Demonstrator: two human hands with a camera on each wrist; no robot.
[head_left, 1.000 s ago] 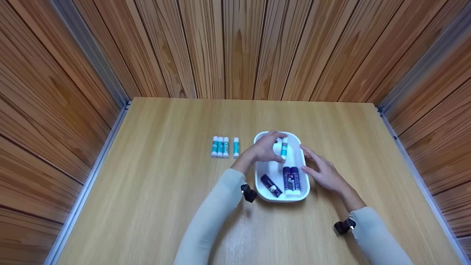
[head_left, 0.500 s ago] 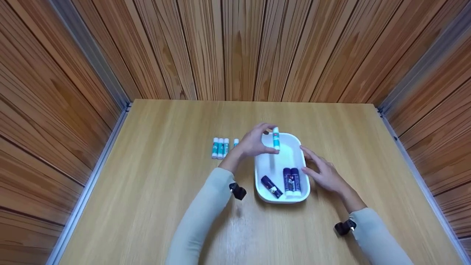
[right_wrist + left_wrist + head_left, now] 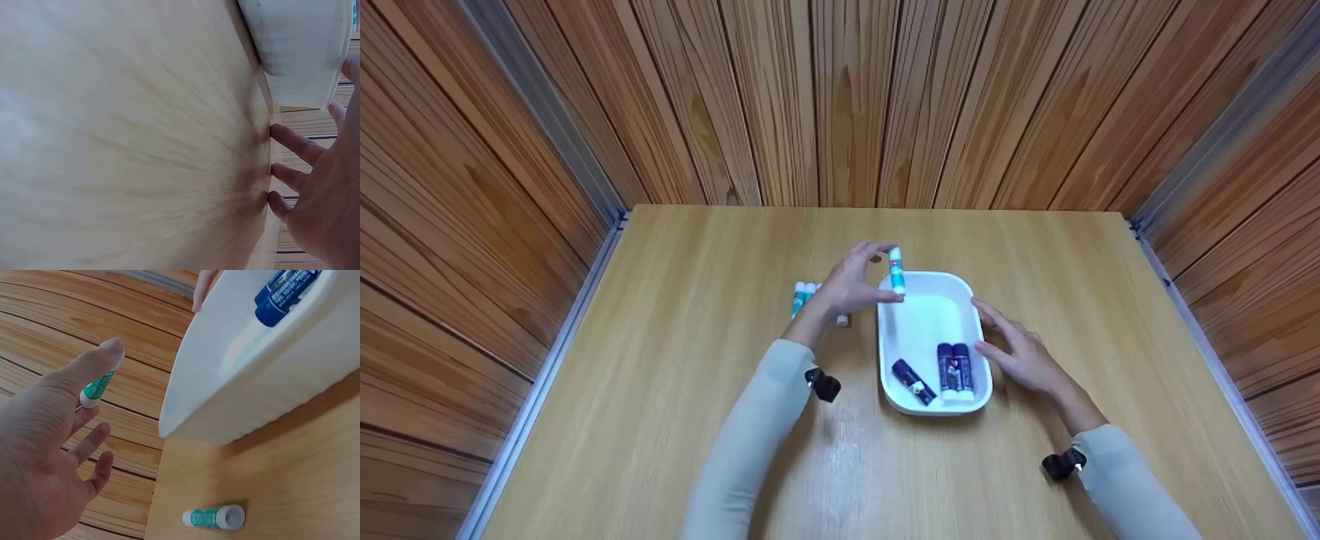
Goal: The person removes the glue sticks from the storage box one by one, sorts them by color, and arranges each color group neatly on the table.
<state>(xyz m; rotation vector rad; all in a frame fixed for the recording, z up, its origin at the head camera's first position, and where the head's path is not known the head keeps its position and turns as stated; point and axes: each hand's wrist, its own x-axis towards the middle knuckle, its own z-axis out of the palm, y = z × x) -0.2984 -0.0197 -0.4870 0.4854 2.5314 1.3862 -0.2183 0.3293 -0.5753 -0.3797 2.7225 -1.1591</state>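
My left hand pinches a white-and-teal glue stick by its ends between thumb and fingers, raised at the upper left rim of the white tray. In the left wrist view the glue stick shows behind the thumb, the lower fingers loose. My right hand touches the tray's right side with thumb and forefinger; in the right wrist view its other fingertips rest on the table. Two dark purple glue sticks lie side by side in the tray, and a third purple one lies slanted at the lower left.
Left of the tray, several teal glue sticks lie in a row on the wooden table, partly hidden by my left hand. Another teal glue stick lies apart, nearer the tray. Wood-plank walls enclose the table.
My left hand has lifted the teal glue stick out of the tray and carried it left to the tray's edge. The right hand and the purple glue sticks stay put.
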